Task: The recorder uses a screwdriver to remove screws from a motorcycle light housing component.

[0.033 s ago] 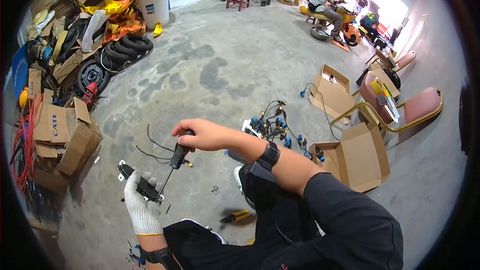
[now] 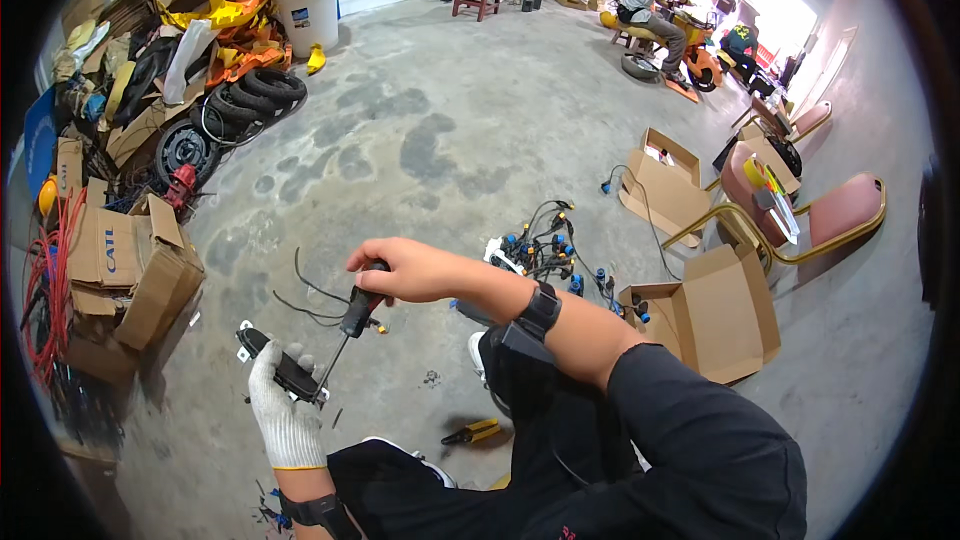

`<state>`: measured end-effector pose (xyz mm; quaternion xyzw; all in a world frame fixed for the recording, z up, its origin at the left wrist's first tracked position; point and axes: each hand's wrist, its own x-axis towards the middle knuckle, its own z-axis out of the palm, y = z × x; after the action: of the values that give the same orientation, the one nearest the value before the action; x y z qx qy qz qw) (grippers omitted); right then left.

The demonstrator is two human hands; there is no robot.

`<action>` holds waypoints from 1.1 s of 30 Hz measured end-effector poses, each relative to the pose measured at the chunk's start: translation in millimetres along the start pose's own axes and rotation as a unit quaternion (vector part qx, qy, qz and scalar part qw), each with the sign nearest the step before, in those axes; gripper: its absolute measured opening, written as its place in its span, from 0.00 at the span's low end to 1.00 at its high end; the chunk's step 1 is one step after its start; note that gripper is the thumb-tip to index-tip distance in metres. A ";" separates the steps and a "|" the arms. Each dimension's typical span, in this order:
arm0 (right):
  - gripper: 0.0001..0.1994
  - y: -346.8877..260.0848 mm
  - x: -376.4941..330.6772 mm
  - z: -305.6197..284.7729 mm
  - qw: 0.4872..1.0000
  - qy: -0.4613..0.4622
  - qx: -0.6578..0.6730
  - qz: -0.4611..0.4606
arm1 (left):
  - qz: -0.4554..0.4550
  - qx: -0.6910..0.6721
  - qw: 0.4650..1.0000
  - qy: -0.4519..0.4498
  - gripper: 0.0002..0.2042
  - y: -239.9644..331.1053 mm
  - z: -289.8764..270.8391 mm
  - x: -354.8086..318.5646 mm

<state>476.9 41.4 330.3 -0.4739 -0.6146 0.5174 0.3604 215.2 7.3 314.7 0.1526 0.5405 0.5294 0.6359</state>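
My left hand (image 2: 275, 400), in a white knit glove, is closed around a long black part (image 2: 292, 374) with metal tabs at its ends. My bare right hand (image 2: 395, 270) grips the dark handle of a screwdriver (image 2: 358, 312) from above. The screwdriver's shaft slants down to the near end of the black part, where its tip meets the metal tab; whether a screw sits there is too small to tell. Beyond the hands, two thin black wires (image 2: 318, 290) stretch over the floor. Yellow-handled pliers (image 2: 474, 432) lie on the floor near my feet.
A tangle of black cables with blue and yellow connectors (image 2: 545, 245) lies ahead, beside an open cardboard box (image 2: 715, 315). Pink-seated chairs (image 2: 845, 215) stand to the right. Tires (image 2: 255, 100), cartons (image 2: 150, 270) and scrap pile up at left. Two people (image 2: 655, 5) work far off.
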 end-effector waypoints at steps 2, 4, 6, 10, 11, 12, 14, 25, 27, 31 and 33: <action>0.15 -27.2 -6.5 3.8 0.999 -0.005 -0.012 0.048 | 0.010 0.010 1.000 0.000 0.14 3.3 -4.5 1.7; 0.15 -32.4 -11.2 0.9 0.995 -0.004 -0.031 0.098 | 0.012 0.001 1.000 -0.007 0.14 1.1 0.0 -1.7; 0.17 -12.2 -8.0 -4.4 0.996 -0.035 0.011 -0.076 | 0.012 -0.014 1.000 0.000 0.13 -2.6 0.5 2.2; 0.17 -5.9 -1.3 -2.8 0.998 -0.034 0.021 -0.057 | -0.022 -0.043 0.999 0.006 0.14 -1.2 -7.1 9.2; 0.17 -13.9 -1.7 -2.8 0.998 -0.032 0.020 -0.057 | -0.022 -0.043 0.999 0.003 0.14 -0.8 -9.5 10.5; 0.17 -23.7 -2.4 -4.6 0.997 -0.052 -0.030 0.046 | -0.020 -0.043 0.999 -0.005 0.15 -1.6 -10.8 10.3; 0.17 -31.2 -7.9 -1.9 0.993 -0.041 -0.078 0.085 | -0.017 -0.044 0.999 -0.013 0.15 -1.0 -9.6 8.7; 0.16 -25.8 -6.9 0.6 0.992 -0.022 -0.023 0.121 | -0.019 -0.037 0.999 0.000 0.16 -1.6 -7.0 6.1; 0.17 -14.8 -10.1 2.9 0.981 -0.020 -0.006 -0.192 | -0.017 -0.039 0.999 0.006 0.16 -0.9 -1.9 2.9; 0.17 -20.0 -8.3 -0.6 0.998 -0.032 0.035 -0.042 | -0.015 -0.038 0.999 -0.002 0.16 -1.6 -6.8 7.0; 0.17 -32.4 -8.5 -0.8 0.998 -0.027 -0.007 0.051 | -0.015 -0.042 0.999 -0.003 0.16 -2.1 -8.8 9.1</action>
<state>473.3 32.9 362.6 -0.4931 -0.6028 0.5431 0.3139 207.4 10.7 305.1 0.1190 0.5179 0.5415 0.6515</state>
